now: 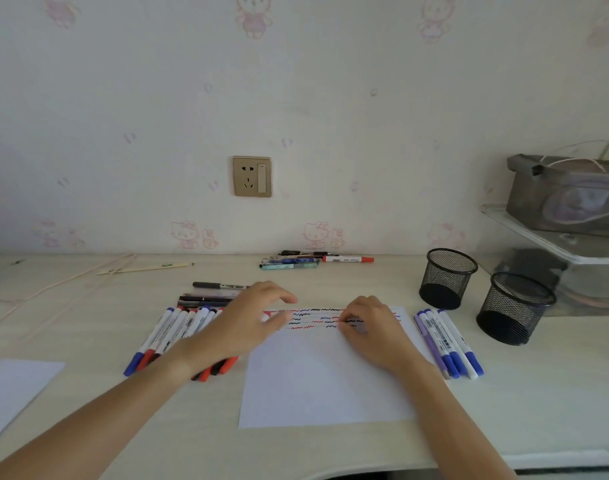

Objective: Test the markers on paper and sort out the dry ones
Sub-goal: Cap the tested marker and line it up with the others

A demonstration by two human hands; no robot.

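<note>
A white paper sheet (324,382) lies on the desk with rows of red, blue and black squiggles (317,318) along its far edge. A row of blue, red and black capped markers (171,332) lies left of the sheet, and several blue ones (448,344) lie to its right. My left hand (240,323) arches over the sheet's far left corner, its fingers spread above a small red and white marker piece (267,314). My right hand (372,329) rests on the squiggles with its fingers curled under; whatever it may hold is hidden.
Two black mesh pen cups (446,277) (514,308) stand at the right. More pens (296,262) and a red-capped marker (348,259) lie by the wall. Dark pens (213,293) lie behind the left row. Another sheet (12,386) sits at the left edge, and a clear box (573,258) at far right.
</note>
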